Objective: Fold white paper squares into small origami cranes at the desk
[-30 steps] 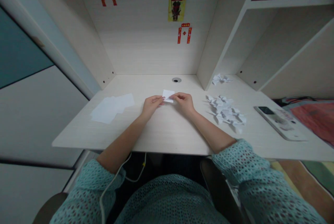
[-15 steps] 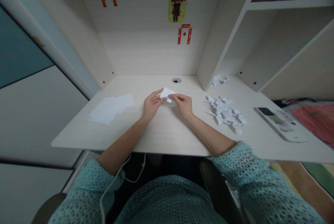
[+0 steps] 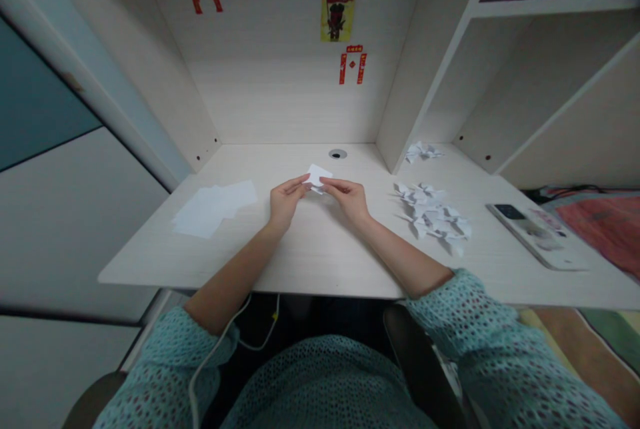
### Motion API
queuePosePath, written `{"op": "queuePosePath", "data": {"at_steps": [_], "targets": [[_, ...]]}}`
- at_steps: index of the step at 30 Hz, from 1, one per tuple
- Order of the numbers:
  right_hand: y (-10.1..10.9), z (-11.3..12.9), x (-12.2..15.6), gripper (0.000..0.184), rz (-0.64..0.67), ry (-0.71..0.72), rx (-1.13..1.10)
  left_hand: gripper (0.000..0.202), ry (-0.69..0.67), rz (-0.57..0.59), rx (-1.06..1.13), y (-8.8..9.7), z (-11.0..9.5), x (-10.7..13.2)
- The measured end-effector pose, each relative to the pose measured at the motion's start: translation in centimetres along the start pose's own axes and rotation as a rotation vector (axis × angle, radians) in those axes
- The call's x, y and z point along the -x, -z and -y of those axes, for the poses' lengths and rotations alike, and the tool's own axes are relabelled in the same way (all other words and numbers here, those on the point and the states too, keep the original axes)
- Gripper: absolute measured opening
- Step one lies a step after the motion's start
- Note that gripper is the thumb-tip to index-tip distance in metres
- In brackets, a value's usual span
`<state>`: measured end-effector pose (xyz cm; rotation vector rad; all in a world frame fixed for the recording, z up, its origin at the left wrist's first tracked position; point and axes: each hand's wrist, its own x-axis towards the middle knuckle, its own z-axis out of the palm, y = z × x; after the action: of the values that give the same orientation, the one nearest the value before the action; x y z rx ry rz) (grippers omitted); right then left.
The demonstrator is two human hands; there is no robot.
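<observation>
A small folded piece of white paper (image 3: 318, 174) is held just above the desk between both hands. My left hand (image 3: 287, 201) pinches its left side between thumb and fingers. On the opposite side, my right hand (image 3: 351, 200) grips the paper's right edge the same way. Part of the lower fold is hidden behind the fingertips. Flat white paper sheets (image 3: 213, 207) lie overlapping to the left of my left hand. Several folded white paper pieces with pointed ends (image 3: 433, 214) are heaped to the right of my right hand.
A few more folded paper pieces (image 3: 423, 151) lie behind the upright divider (image 3: 415, 102). A phone (image 3: 535, 235) rests near the desk's right side. The desk (image 3: 320, 269) has a round cable hole (image 3: 337, 154) at the back. A white cable (image 3: 215, 352) hangs by my left sleeve.
My left hand has shifted slightly left, and its fingers have moved to the paper's left edge. The folded paper has turned a little and moved slightly left. My right hand stays nearly in place.
</observation>
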<state>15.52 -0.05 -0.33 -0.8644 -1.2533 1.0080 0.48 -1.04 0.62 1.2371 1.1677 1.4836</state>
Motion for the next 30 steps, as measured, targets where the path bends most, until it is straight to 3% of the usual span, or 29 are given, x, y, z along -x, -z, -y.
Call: {"op": "queuePosePath", "data": {"at_steps": [14,30], "targets": [[0.1,-0.2,-0.1,0.030,0.032,0.025,0.046,0.040,0.010,0.013,0.062,0.4,0.5,-0.3],[-0.7,-1.1,0.2,0.029,-0.163,-0.035,-0.126,0.033,-0.077,-0.011,0.025,-0.5,0.5,0.3]]}}
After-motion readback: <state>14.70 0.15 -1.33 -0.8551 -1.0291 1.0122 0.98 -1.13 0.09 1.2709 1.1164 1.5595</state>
